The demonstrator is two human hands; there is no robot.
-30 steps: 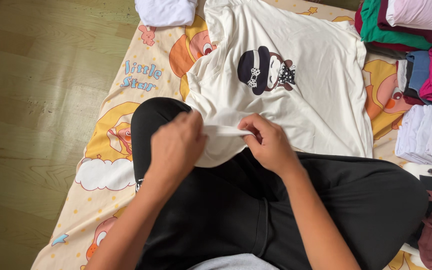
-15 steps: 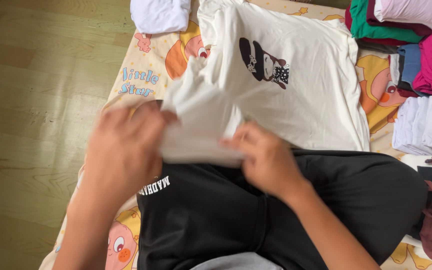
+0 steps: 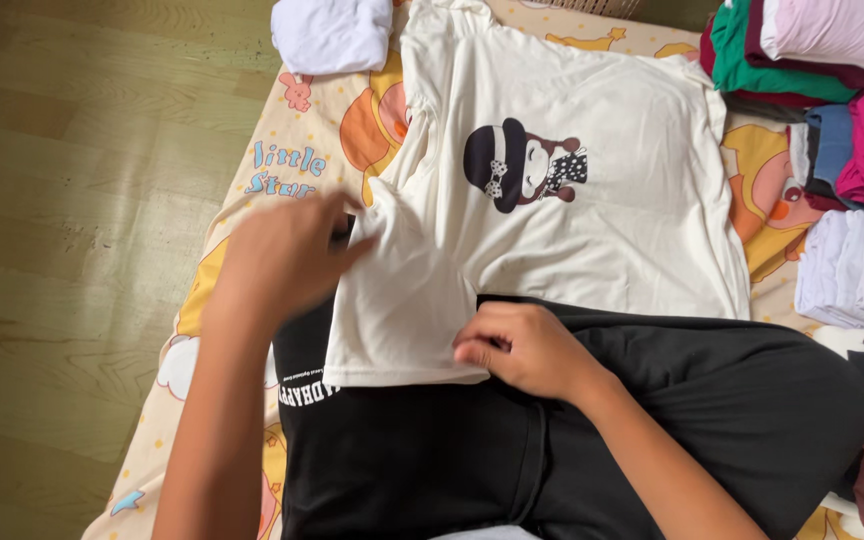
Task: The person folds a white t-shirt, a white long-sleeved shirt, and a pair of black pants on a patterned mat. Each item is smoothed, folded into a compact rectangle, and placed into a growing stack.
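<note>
Spread on the cartoon-print sheet [image 3: 252, 200] and over the person's lap, the cream printed T-shirt [image 3: 592, 240] looks light and limp, best held at folded edges: left hand [image 3: 282, 260] pinches its side, right hand [image 3: 522, 350] pins the hem.

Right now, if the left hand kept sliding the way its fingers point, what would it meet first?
The left hand points right across the cream T-shirt, so it would probably run over the folded side first, then the printed cartoon figure; depth is unclear.
</note>
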